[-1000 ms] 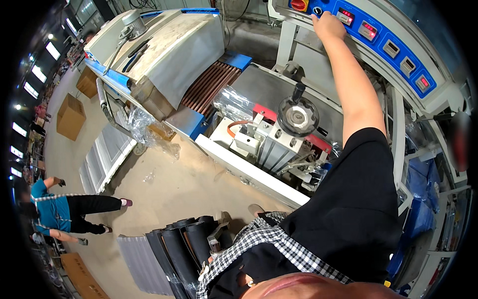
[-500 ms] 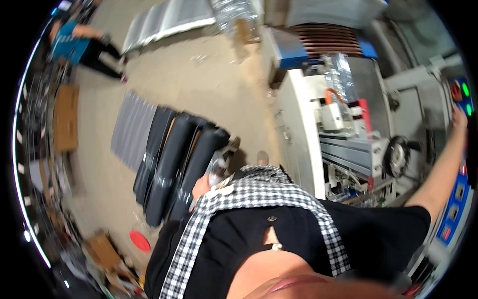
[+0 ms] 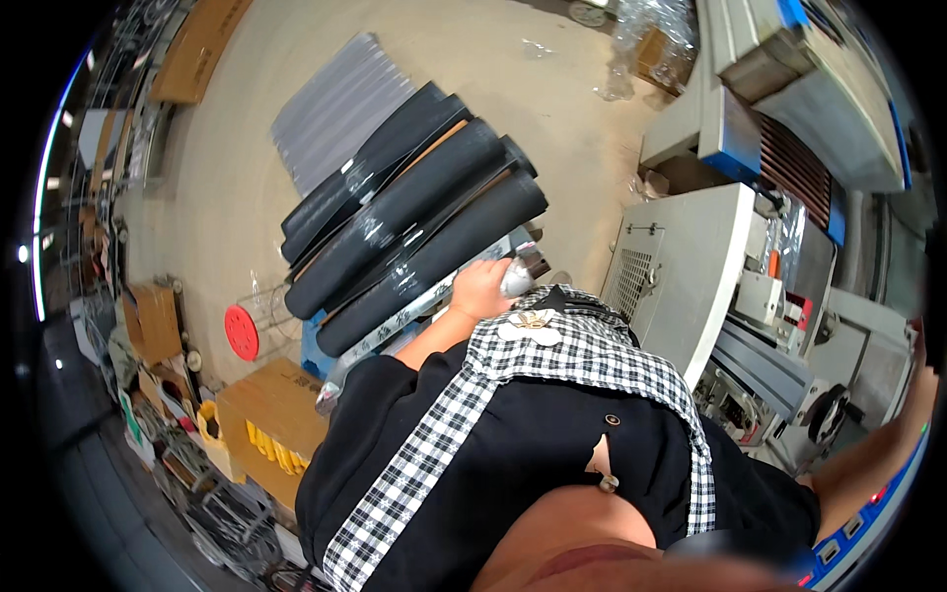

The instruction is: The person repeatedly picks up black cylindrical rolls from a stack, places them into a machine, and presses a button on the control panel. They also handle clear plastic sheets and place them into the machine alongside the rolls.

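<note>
My left hand (image 3: 480,288) is closed around a silvery, plastic-wrapped bundle (image 3: 516,279) just in front of my checked apron (image 3: 582,340). What lies inside the wrapping I cannot make out. Right beside that hand are thick black rolls (image 3: 424,261), lying in a row with clear film around them. My right arm reaches out to the far right, along a blue control panel (image 3: 856,528) with lit buttons. At the dark rim of the picture my right hand (image 3: 925,360) is partly cut off, and its fingers are hidden.
A grey machine with a white cabinet (image 3: 681,266), a rail (image 3: 760,360) and a black handwheel (image 3: 829,412) stands on the right. Grey corrugated sheet (image 3: 340,109) lies beyond the rolls. Left are cardboard boxes (image 3: 271,405), a red disc (image 3: 241,333) and cluttered shelving.
My view has swung, so the rolls sit nearer the middle and the machine farther right. The person in the teal top is out of view. My left hand shows more fully.
</note>
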